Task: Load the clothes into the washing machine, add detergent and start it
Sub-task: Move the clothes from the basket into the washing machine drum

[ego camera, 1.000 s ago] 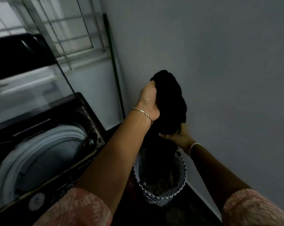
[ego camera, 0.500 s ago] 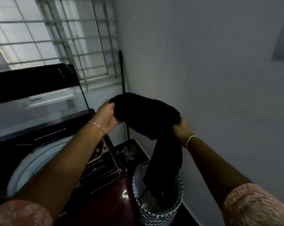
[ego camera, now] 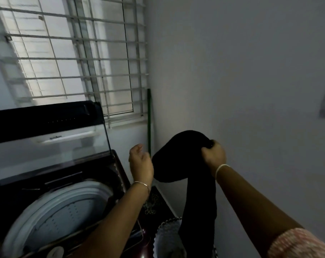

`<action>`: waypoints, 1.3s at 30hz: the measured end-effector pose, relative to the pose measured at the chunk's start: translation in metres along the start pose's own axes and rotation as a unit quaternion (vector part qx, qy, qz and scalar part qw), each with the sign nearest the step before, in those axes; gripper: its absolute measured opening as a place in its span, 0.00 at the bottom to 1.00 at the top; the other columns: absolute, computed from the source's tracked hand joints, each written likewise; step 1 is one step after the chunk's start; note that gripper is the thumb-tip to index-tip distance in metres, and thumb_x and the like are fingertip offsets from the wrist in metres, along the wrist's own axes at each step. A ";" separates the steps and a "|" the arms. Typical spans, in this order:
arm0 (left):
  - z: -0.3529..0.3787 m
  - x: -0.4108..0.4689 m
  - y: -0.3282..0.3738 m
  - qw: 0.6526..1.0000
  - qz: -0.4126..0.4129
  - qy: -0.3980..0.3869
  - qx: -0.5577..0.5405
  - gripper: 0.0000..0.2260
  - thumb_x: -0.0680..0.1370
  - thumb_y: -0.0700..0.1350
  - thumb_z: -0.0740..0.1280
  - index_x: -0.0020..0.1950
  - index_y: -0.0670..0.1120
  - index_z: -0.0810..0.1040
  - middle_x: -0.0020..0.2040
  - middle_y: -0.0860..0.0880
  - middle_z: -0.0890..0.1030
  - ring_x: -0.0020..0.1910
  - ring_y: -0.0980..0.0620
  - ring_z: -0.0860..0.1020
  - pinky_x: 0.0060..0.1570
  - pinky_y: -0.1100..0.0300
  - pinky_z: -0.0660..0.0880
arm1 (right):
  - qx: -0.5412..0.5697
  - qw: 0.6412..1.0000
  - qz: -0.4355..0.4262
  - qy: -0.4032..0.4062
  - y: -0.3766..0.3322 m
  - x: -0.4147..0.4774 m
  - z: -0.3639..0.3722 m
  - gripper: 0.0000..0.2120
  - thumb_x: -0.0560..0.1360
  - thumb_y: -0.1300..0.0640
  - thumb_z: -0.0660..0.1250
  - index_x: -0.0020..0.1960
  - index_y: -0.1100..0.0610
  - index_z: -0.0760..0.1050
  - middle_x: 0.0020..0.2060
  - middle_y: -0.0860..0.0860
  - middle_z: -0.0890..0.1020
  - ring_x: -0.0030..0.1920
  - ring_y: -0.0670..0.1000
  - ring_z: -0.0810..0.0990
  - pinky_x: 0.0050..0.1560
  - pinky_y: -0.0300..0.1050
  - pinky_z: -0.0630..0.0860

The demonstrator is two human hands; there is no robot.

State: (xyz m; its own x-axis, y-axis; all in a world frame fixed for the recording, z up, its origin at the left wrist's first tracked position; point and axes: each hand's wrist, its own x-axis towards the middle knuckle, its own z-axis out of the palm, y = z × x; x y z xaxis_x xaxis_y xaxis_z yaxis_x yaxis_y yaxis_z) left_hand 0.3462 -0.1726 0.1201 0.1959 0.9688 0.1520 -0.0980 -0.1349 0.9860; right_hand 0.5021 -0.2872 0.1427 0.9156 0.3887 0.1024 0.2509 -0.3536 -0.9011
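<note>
A black garment (ego camera: 178,155) is bunched at its top, and its long tail hangs down into the patterned laundry basket (ego camera: 167,237) at the bottom. My right hand (ego camera: 214,155) grips the bunched top from the right. My left hand (ego camera: 141,164) sits just left of the garment with loosely curled fingers and nothing visibly in them. The top-loading washing machine stands at the lower left with its white drum rim (ego camera: 64,198) exposed. Its glass lid (ego camera: 46,138) is raised upright behind the drum.
A barred window (ego camera: 74,53) fills the upper left. A green pole (ego camera: 149,118) leans in the corner beside the grey wall (ego camera: 241,81) on the right. The basket sits on the floor in the narrow gap between the machine and the wall.
My left hand has let go of the garment, which now hangs from my right hand alone. The view has tilted up, showing more window and less basket.
</note>
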 end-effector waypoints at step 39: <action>0.065 0.045 0.018 0.886 -0.262 -0.212 -0.318 0.17 0.75 0.51 0.69 0.63 0.47 0.77 0.57 0.45 0.82 0.56 0.47 0.80 0.48 0.56 0.78 | 0.172 0.961 0.078 -0.201 0.054 0.017 0.074 0.30 0.69 0.59 0.75 0.68 0.58 0.70 0.62 0.54 0.78 0.59 0.56 0.78 0.60 0.51 0.76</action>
State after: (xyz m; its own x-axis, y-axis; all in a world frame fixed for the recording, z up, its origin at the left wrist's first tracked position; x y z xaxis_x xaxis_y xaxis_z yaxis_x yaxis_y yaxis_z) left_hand 0.4168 -0.1454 0.1490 0.7129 0.6801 -0.1712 -0.3886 0.5862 0.7109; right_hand 0.5079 -0.2364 0.0644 0.7208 0.6758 -0.1540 -0.0609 -0.1595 -0.9853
